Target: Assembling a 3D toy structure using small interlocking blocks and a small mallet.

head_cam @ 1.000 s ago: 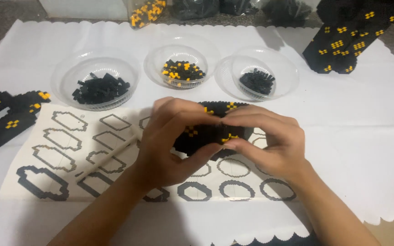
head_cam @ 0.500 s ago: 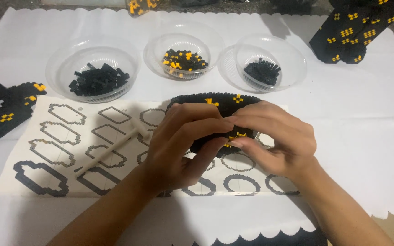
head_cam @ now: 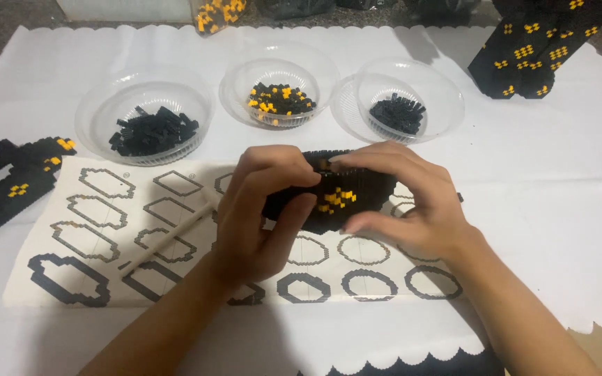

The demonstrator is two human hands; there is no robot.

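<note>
The brick model [head_cam: 336,198] sits between the two hands, lifted just above the instruction sheet [head_cam: 92,237] in the middle of the white table cover [head_cam: 559,181]. The left hand [head_cam: 259,216] grips its near left end, thumb underneath and fingers curled over the top; the right hand [head_cam: 412,202] clasps the right end, fingertips pressing along the top edge. The model is a rounded, hollow-looking piece — mostly black small bricks, with a cluster of yellow ones on the side facing the camera. Beyond it stand three clear bowls [head_cam: 144,115] of loose bricks — black, and black with yellow.
</note>
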